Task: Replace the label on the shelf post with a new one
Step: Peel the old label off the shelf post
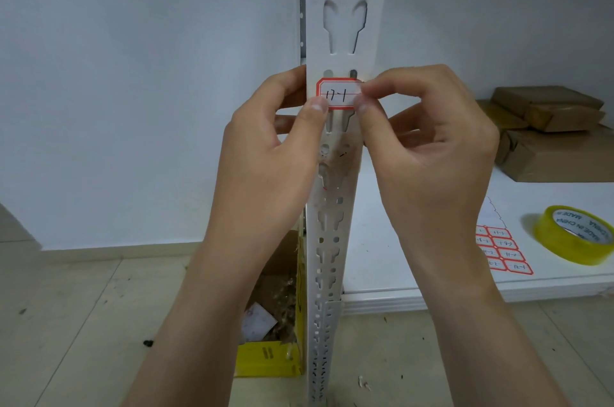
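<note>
against the white shelf post (344,41), the red-edged label (339,93) sits pinched between left hand (265,157) and right hand (428,147), thumbs on its lower corners.

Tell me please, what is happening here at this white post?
A person is holding a small red-bordered paper label against the white perforated metal shelf post. The left hand pinches its lower left corner and the right hand pinches its right edge. I cannot tell whether the label is already stuck. On the white shelf board to the right lie a sheet of similar red-bordered labels, a roll of yellowish clear tape and brown wrapped parcels.
</note>
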